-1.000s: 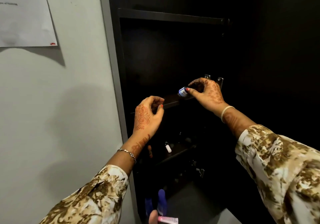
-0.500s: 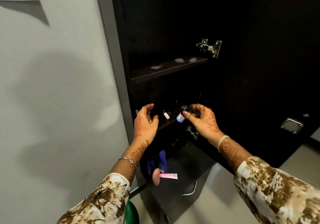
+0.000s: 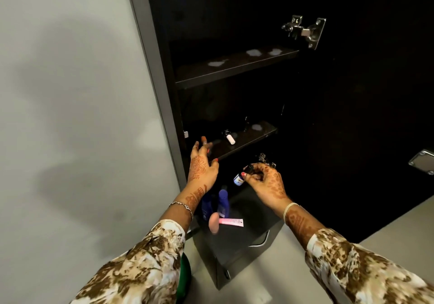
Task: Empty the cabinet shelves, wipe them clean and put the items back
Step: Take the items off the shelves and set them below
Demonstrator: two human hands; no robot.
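Blue and white, the small bottle (image 3: 239,178) sat pinched in the right hand (image 3: 267,185). Its dark cap was tucked under the curled fingers (image 3: 258,168) and the thumb was laid across its shoulder, so the labelled body poked out to the left of the fingertips. It hung just below the front edge of the lower shelf (image 3: 253,136) and above the dark unit (image 3: 246,245) beneath. The left hand (image 3: 202,171) held nothing. Its fingers were spread and loosely straight, their tips at the left end of that shelf's front edge, though whether they touched it could not be told. A small white-capped item (image 3: 229,137) lay on the lower shelf. The upper shelf (image 3: 234,71) carried pale patches. On the dark unit stood two blue bottles (image 3: 222,203), just behind a pink tube (image 3: 231,221) and a peach rounded item (image 3: 213,225).
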